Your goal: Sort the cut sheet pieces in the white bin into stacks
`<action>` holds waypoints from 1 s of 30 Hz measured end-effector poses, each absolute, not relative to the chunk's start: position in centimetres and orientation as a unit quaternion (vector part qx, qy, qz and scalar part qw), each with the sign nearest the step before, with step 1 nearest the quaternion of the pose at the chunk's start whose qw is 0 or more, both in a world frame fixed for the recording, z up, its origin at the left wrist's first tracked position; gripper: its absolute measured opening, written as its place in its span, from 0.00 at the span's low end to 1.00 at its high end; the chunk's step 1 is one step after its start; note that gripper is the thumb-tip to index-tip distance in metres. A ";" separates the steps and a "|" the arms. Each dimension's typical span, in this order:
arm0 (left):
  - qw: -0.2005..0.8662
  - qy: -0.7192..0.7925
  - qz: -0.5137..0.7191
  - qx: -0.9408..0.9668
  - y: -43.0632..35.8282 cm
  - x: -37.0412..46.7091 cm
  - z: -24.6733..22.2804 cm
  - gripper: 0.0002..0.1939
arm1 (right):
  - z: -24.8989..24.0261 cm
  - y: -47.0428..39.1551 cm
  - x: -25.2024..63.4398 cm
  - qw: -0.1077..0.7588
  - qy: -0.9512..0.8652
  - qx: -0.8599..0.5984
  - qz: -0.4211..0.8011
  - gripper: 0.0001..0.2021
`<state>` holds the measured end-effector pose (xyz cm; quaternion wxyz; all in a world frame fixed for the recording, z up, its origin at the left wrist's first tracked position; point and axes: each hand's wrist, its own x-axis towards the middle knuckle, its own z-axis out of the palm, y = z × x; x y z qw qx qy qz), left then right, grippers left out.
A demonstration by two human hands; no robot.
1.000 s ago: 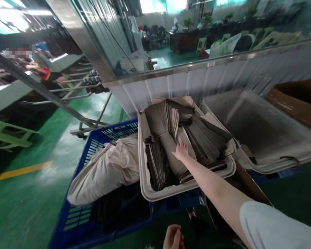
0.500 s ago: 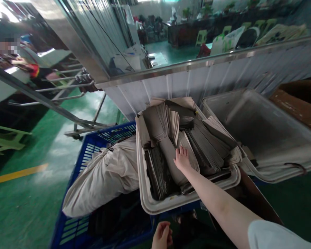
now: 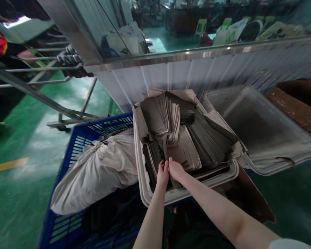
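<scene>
held edge-on near the front rim of the filled white bin (image 3: 180, 195), left of centre: one thin grey-brown cut panel (image 3: 165, 147). left hand (image 3: 162, 173) with fingers apparently closed on its near end; right hand (image 3: 176, 170) pressed close, fingertips hidden, so cannot tell if grasping. best to pinch one layer only and spare the neighbouring panel stacks (image 3: 155, 116), too overlapped to count. off the right rim, one second bin (image 3: 251, 138), then one cardboard box (image 3: 298, 107); off the left, one blue crate (image 3: 62, 174) with one cloth bundle (image 3: 106, 173).
</scene>
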<state>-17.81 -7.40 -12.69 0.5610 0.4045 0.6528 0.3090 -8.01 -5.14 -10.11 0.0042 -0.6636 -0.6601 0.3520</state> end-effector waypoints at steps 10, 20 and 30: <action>0.512 0.716 0.237 0.411 -3.4 -15.9 -11.4 0.31 | -7.2 -4.4 -4.2 0.002 -0.697 -0.540 0.472 0.07; 0.423 0.724 0.273 0.472 -6.6 -17.8 -11.0 0.40 | -8.1 13.6 1.3 0.141 -0.697 -0.648 0.273 0.16; 0.566 0.670 0.353 0.328 -6.9 -23.2 -17.6 0.25 | -11.1 23.4 0.2 0.100 -0.823 -0.509 0.233 0.18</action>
